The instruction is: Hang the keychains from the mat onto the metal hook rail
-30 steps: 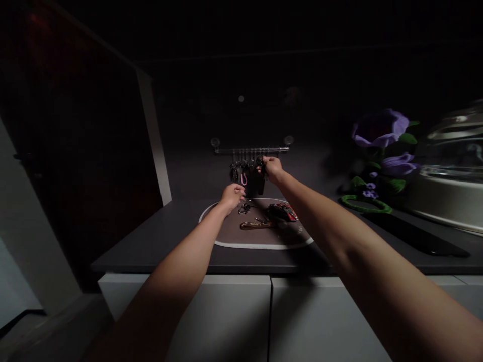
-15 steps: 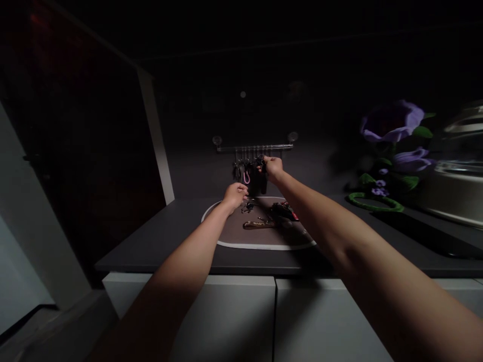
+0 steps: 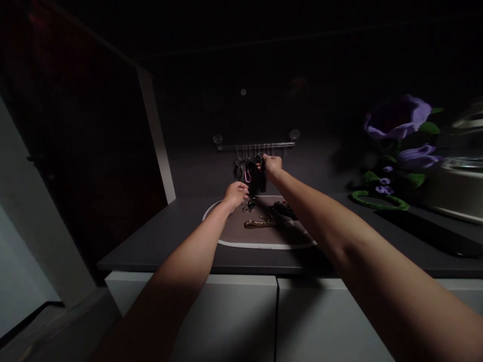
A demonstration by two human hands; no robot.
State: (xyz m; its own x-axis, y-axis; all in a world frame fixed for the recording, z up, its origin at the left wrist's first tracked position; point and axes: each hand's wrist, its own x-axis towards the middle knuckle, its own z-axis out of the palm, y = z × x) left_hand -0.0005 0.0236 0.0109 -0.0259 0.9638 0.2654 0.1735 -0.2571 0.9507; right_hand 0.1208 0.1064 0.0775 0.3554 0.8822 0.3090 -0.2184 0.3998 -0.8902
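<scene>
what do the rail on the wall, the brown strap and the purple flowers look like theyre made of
Rail: probably clear, glossy plastic; bright streaks run along it and it looks see-through.
Brown strap: leather-like or woven, fairly matte with pale lettering; too small to tell which.
Purple flowers: likely felt or fuzzy yarn, since the petals look soft and shineless.

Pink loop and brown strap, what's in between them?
In the head view, the left hand and, lower, a small metallic bunch on the mat.
</scene>
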